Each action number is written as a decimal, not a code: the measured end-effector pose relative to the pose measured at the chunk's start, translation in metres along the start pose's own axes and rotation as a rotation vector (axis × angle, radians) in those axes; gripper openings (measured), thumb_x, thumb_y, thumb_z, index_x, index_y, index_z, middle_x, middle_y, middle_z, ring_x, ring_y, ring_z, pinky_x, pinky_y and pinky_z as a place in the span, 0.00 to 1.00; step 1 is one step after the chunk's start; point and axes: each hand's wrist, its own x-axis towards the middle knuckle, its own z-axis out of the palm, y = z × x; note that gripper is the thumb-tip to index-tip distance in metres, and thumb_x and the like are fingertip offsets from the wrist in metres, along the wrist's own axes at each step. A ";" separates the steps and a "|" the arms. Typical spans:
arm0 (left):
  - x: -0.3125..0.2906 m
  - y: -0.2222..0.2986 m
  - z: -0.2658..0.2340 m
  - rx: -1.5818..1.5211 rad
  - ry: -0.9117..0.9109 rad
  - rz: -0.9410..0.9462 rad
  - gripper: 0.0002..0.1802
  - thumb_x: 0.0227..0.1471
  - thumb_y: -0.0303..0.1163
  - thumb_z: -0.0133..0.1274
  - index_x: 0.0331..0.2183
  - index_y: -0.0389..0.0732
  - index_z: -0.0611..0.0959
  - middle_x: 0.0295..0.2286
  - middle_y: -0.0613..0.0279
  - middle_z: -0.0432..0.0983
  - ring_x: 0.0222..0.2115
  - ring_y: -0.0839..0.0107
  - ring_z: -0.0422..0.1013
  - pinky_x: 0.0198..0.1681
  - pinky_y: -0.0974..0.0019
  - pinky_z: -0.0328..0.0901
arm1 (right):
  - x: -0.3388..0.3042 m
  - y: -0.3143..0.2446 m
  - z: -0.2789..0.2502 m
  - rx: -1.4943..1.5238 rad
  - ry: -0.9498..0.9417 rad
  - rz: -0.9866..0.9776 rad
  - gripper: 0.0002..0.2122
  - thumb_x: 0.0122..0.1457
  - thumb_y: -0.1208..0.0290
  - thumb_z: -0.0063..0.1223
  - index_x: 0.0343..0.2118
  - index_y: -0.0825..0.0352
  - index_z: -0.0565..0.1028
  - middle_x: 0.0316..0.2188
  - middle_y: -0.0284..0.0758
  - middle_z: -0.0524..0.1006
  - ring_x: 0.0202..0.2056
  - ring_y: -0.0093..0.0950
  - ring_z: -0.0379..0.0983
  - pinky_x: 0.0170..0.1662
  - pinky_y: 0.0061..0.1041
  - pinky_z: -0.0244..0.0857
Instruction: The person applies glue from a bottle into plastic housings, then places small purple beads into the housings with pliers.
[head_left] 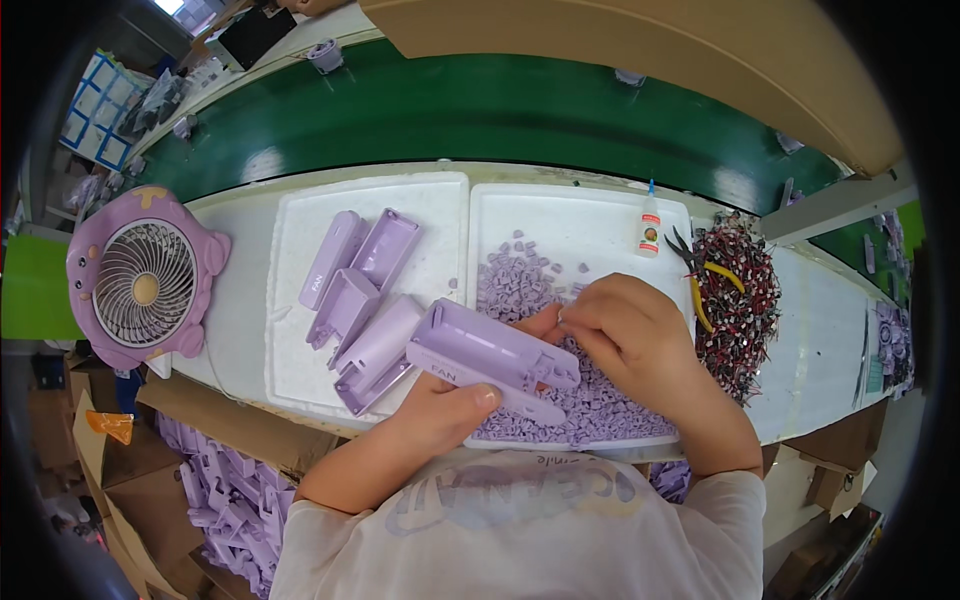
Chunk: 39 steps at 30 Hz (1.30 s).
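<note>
Work on one shell (485, 343) looks under way, held well right of the fan (145, 290); other shells (333, 262) lie nearer the fan, and many loose bits (615, 408) remain farther from it. Which shells are finished, I cannot tell. The held one's hollow faces up, its long axis slanting from a fan-side end toward the person, the notched end pointing away from the fan. The left hand (448, 408) grips it, thumb on its near side; the right hand's (638, 335) fingertips look pinched together, whether on a bit unclear.
</note>
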 end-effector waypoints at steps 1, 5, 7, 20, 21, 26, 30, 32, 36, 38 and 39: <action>0.000 -0.001 0.000 0.023 0.026 -0.003 0.36 0.44 0.44 0.56 0.52 0.37 0.64 0.56 0.50 0.52 0.56 0.58 0.51 0.54 0.54 0.54 | 0.000 -0.001 0.000 0.001 0.001 0.000 0.07 0.43 0.81 0.55 0.27 0.68 0.72 0.25 0.37 0.72 0.26 0.35 0.70 0.27 0.28 0.65; 0.001 0.000 0.007 0.082 0.068 0.047 0.34 0.40 0.44 0.58 0.48 0.39 0.69 0.52 0.48 0.59 0.56 0.56 0.52 0.55 0.51 0.52 | -0.001 -0.005 -0.001 0.005 0.036 0.040 0.07 0.42 0.81 0.56 0.26 0.67 0.73 0.24 0.36 0.72 0.26 0.34 0.71 0.26 0.27 0.65; -0.003 0.009 0.011 0.175 0.119 -0.028 0.34 0.40 0.43 0.59 0.47 0.37 0.69 0.50 0.48 0.61 0.54 0.58 0.54 0.54 0.52 0.54 | -0.001 -0.008 -0.007 0.010 0.042 0.075 0.07 0.41 0.81 0.57 0.26 0.67 0.73 0.24 0.35 0.72 0.26 0.34 0.71 0.26 0.27 0.65; 0.006 0.000 0.010 1.033 -0.003 0.497 0.34 0.32 0.27 0.64 0.45 0.35 0.69 0.41 0.54 0.68 0.42 0.60 0.64 0.44 0.62 0.61 | 0.002 -0.016 -0.020 0.058 -0.049 -0.112 0.09 0.35 0.79 0.60 0.22 0.66 0.74 0.20 0.33 0.69 0.22 0.32 0.68 0.22 0.28 0.61; 0.006 -0.001 0.010 1.033 -0.004 0.497 0.34 0.32 0.27 0.64 0.45 0.35 0.69 0.41 0.54 0.68 0.42 0.60 0.64 0.44 0.62 0.61 | 0.002 -0.017 -0.020 0.046 -0.041 -0.124 0.09 0.34 0.80 0.60 0.22 0.66 0.74 0.20 0.33 0.69 0.22 0.32 0.67 0.22 0.28 0.61; 0.007 -0.004 0.012 1.028 0.001 0.539 0.36 0.31 0.26 0.64 0.46 0.36 0.68 0.42 0.54 0.68 0.43 0.62 0.63 0.44 0.64 0.61 | 0.002 -0.018 -0.022 0.055 -0.034 -0.137 0.09 0.33 0.79 0.59 0.22 0.66 0.74 0.20 0.33 0.69 0.21 0.31 0.67 0.22 0.28 0.61; 0.005 -0.007 0.014 0.984 0.027 0.536 0.37 0.31 0.27 0.65 0.46 0.36 0.68 0.43 0.54 0.68 0.43 0.62 0.63 0.44 0.65 0.61 | 0.002 -0.018 -0.021 0.070 -0.044 -0.163 0.08 0.33 0.79 0.59 0.21 0.66 0.74 0.21 0.32 0.69 0.21 0.30 0.67 0.22 0.27 0.61; 0.006 -0.006 0.018 1.023 0.030 0.574 0.36 0.31 0.26 0.65 0.46 0.36 0.69 0.42 0.54 0.68 0.43 0.61 0.65 0.44 0.65 0.62 | 0.003 -0.018 -0.020 0.078 -0.048 -0.166 0.08 0.33 0.79 0.59 0.21 0.66 0.74 0.21 0.32 0.69 0.21 0.30 0.67 0.22 0.27 0.61; 0.003 -0.007 0.019 0.985 0.070 0.541 0.34 0.32 0.25 0.64 0.45 0.35 0.69 0.41 0.54 0.67 0.44 0.59 0.66 0.45 0.62 0.63 | 0.004 -0.018 -0.020 0.090 -0.031 -0.174 0.08 0.33 0.79 0.59 0.21 0.66 0.74 0.21 0.33 0.70 0.22 0.30 0.68 0.23 0.26 0.61; 0.005 -0.007 0.014 1.020 -0.036 0.655 0.33 0.34 0.24 0.63 0.45 0.34 0.70 0.40 0.53 0.65 0.45 0.56 0.66 0.47 0.60 0.64 | 0.003 -0.017 -0.019 0.103 -0.028 -0.169 0.08 0.33 0.79 0.59 0.21 0.66 0.74 0.21 0.33 0.70 0.22 0.31 0.68 0.23 0.26 0.61; 0.005 -0.008 0.012 1.020 -0.036 0.656 0.33 0.34 0.24 0.63 0.45 0.34 0.70 0.40 0.53 0.65 0.45 0.56 0.66 0.47 0.60 0.64 | 0.002 -0.017 -0.019 0.114 -0.024 -0.163 0.09 0.34 0.80 0.59 0.21 0.66 0.73 0.21 0.33 0.69 0.22 0.32 0.68 0.24 0.26 0.61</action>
